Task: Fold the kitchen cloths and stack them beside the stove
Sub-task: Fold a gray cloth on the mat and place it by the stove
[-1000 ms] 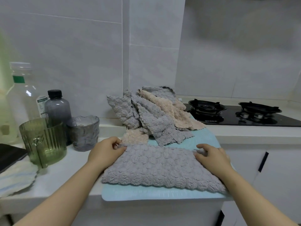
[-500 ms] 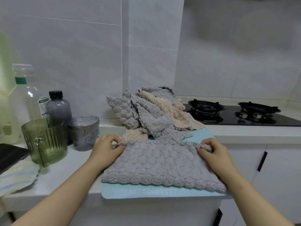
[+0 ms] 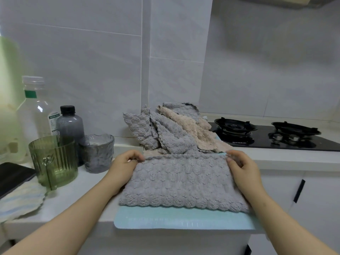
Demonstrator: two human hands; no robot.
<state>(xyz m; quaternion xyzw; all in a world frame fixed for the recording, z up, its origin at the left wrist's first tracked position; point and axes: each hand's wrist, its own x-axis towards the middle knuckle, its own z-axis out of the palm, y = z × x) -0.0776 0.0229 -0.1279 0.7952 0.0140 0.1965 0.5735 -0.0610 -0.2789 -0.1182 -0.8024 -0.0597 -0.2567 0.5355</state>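
Head view | fluffy grey scallop-edged cloth (image 3: 184, 183) lies on pale blue mat (image 3: 184, 219) at front of white counter (image 3: 86, 190), long axis left-right, scalloped edge toward the person | left hand (image 3: 122, 165) pinches its far-left corner, fingers curled | right hand (image 3: 242, 168) pinches far-right corner | heap of grey and beige cloths (image 3: 171, 131) behind, beside black gas stove (image 3: 266, 137)
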